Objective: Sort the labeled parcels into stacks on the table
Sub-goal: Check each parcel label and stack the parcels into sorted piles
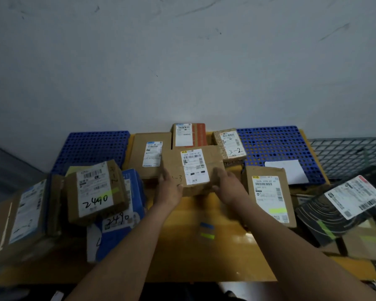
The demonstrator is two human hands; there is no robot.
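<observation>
You've got the brown parcel [213, 158] squarely in the middle, over the far half of the yellow tabletop [182, 248]; its white label [193, 166] faces up at you, and that looks deliberate, since the handwritten mark beside it is what decides the stack. The mark seems to end in a 3, though your left hand [169, 189] covers the start of it. That hand's grip is clamped round the near left corner, fingers tucked under and thumb up the side; your right hand [228, 187] takes the near right edge the same way, so neither grip is slack and both are wrapped on the one box. Two hands keep it level and readable; whether its far edge rests on the boxes behind, I can't tell. Just beyond to the right sits the parcel marked 3-2 [231, 144]; well off to your left, the parcel marked 2490 [96, 190] lies on a tilted heap. My read: you're mid-placement, checking the code before committing; plenty left unsorted on both sides.
</observation>
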